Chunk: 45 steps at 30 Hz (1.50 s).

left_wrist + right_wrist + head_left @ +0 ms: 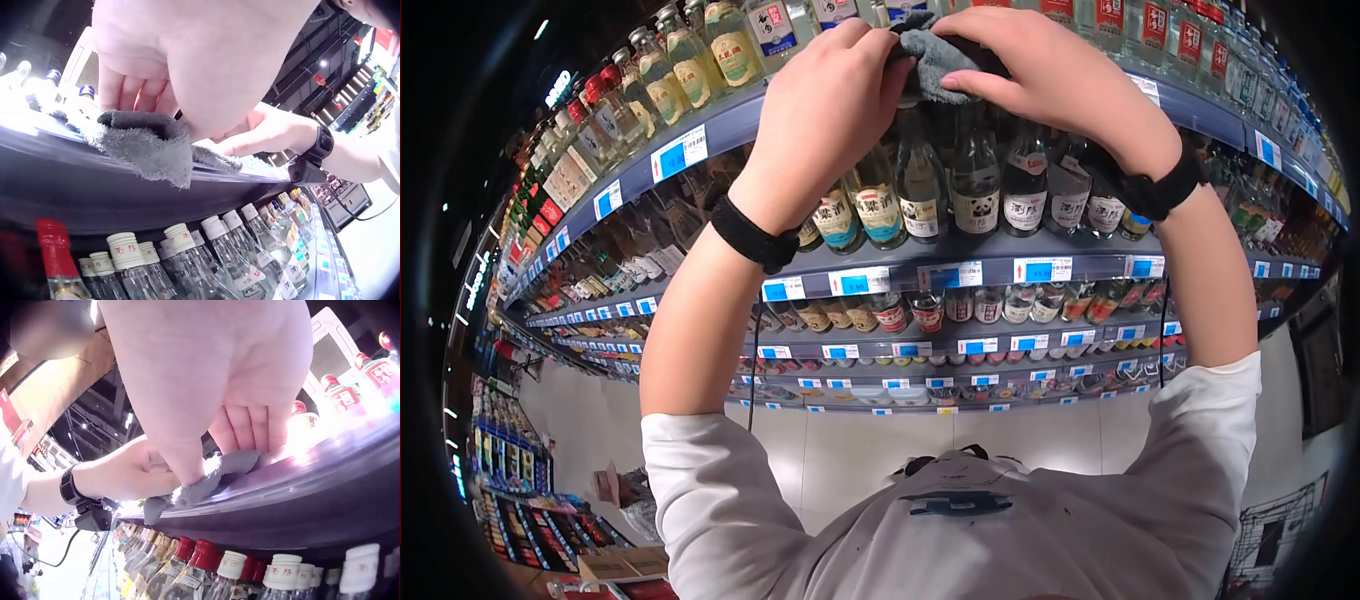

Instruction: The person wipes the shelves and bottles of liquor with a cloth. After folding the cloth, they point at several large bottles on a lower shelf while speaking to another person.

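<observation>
A grey cloth (pixel 940 65) lies over the front edge of the upper shelf, between the two hands in the head view. My left hand (pixel 825 105) grips its left part; in the left wrist view the fingers of this hand (pixel 200 56) reach behind the bunched cloth (pixel 147 147), with the thumb side in front. My right hand (pixel 1050 75) pinches the cloth's right part, thumb in front. Seen from the right wrist, the thumb of this hand (pixel 219 369) presses the cloth (pixel 209 484) and its fingers lie over the shelf edge. The left fingertips are partly hidden.
Bottles (pixel 730 50) stand on the upper shelf, on both sides of the hands. Just below are more glass bottles (pixel 975 185) with white caps (pixel 125 250) and red caps (pixel 203 555). Price tags (pixel 860 281) line the shelf edges. A person in a hat (pixel 607 485) is at lower left.
</observation>
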{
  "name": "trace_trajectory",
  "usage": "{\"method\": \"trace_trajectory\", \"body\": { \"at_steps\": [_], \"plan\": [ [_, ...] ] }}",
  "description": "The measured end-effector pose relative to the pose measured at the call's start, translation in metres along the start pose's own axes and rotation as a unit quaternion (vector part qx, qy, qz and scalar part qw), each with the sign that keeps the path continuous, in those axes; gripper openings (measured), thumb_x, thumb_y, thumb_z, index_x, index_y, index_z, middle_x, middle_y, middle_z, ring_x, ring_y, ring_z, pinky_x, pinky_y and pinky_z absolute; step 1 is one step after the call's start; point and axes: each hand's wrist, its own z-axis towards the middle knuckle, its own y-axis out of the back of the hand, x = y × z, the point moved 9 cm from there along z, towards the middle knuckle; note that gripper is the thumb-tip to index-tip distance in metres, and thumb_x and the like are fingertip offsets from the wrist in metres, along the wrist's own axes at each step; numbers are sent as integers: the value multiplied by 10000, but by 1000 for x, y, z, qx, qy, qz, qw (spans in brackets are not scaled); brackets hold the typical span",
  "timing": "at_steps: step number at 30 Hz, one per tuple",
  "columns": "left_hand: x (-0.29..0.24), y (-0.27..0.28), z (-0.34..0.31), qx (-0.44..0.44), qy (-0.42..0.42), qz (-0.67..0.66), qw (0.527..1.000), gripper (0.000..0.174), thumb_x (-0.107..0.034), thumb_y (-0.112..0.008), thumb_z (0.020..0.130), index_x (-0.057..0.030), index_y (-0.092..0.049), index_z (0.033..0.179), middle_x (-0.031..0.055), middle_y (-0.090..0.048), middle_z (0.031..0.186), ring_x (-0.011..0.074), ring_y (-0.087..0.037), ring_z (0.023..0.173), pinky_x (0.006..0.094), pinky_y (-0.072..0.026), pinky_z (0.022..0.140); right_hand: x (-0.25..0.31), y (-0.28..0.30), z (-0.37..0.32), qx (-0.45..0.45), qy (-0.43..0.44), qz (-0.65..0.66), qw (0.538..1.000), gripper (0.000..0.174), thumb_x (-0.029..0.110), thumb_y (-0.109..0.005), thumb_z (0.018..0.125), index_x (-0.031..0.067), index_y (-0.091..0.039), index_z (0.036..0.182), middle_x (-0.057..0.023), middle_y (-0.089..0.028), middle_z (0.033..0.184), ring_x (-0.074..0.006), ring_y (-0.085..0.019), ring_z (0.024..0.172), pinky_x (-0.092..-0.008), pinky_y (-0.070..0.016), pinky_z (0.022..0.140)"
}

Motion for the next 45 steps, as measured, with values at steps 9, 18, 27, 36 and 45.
{"method": "trace_trajectory", "body": {
  "at_steps": [9, 18, 27, 36, 45],
  "plan": [
    [44, 27, -38, -21, 20, 3, 1000, 232, -217, -688, 965, -53, -708, 1128, 120, -687, 1013, 356, -690, 903, 433, -561, 752, 50, -30, 51, 21, 46, -6, 999, 360, 177, -688, 906, -23, -632, 1199, -237, -688, 1078, -414, -661, 1042, -470, -526, 943],
    [109, 46, -85, -59, 47, -11, 997, 186, -148, -697, 932, -37, -705, 1081, 121, -684, 984, 337, -683, 899, 419, -561, 770, 90, -88, 108, 5, 47, -132, 990, 493, 333, -803, 844, -10, -602, 1136, -198, -673, 1001, -400, -652, 996, -478, -535, 877],
    [163, 77, -125, -70, 60, -9, 996, 186, -147, -696, 927, -23, -693, 1066, 122, -686, 1001, 337, -679, 923, 421, -561, 804, 130, -118, 158, 8, 43, -102, 994, 391, 272, -777, 863, -13, -606, 1068, -196, -659, 950, -393, -646, 962, -482, -526, 849],
    [208, 103, -161, -95, 62, -4, 993, 224, -152, -698, 936, -19, -695, 1116, 136, -699, 1048, 341, -683, 961, 419, -565, 833, 164, -150, 197, -8, 69, -97, 993, 423, 250, -803, 833, -27, -610, 1088, -176, -656, 980, -372, -645, 978, -464, -537, 851],
    [248, 121, -190, -93, 73, 12, 993, 237, -144, -700, 948, -17, -701, 1149, 157, -710, 1098, 349, -687, 1004, 421, -567, 860, 191, -181, 229, -56, 92, -107, 988, 391, 192, -815, 797, -18, -608, 1054, -155, -657, 971, -344, -658, 982, -437, -575, 834]
  ]
}}
